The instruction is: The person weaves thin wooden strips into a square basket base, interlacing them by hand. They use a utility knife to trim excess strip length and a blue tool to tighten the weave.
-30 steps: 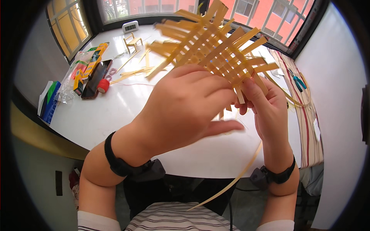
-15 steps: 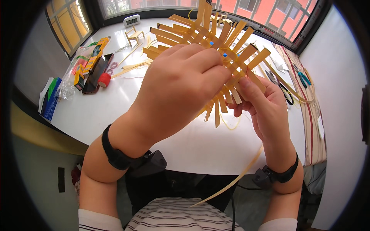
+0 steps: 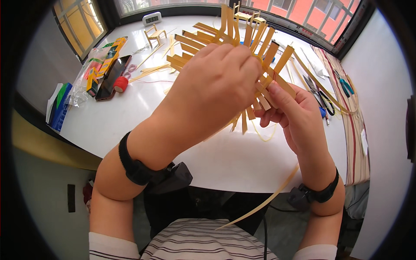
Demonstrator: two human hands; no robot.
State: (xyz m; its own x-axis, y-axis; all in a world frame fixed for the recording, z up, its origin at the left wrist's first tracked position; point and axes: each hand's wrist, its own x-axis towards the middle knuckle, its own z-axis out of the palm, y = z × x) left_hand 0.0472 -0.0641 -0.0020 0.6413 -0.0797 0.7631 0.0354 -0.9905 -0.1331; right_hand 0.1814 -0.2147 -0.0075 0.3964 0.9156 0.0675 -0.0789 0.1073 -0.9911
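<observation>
A piece of woven flat bamboo strips [image 3: 269,52], its strip ends splaying out all round, is held up above the table between both hands. My left hand [image 3: 212,84] reaches across its near face with bent fingers closed on the strips; the fingertips are hidden. At the lower right edge my right hand [image 3: 297,110] pinches the weave between thumb and curled fingers. A thin reddish thread shows near the right thumb. Below my right wrist a long pale strip [image 3: 264,203] hangs down toward my striped shirt. A thin yellow strand [image 3: 266,138] loops under the weave.
On the white table [image 3: 242,169], a phone [image 3: 113,78], red roll [image 3: 121,84] and yellow boxes [image 3: 113,54] lie left. A miniature chair [image 3: 155,36] and digital clock [image 3: 151,18] stand behind. Scissors [image 3: 321,96] and teal-handled pliers [image 3: 345,86] lie right, near a striped cloth [image 3: 331,71].
My left hand has shifted slightly up and right over the weave, and its wrist has turned a little. The weave has tilted, and the whole view has shifted slightly. My right hand keeps its pinch.
</observation>
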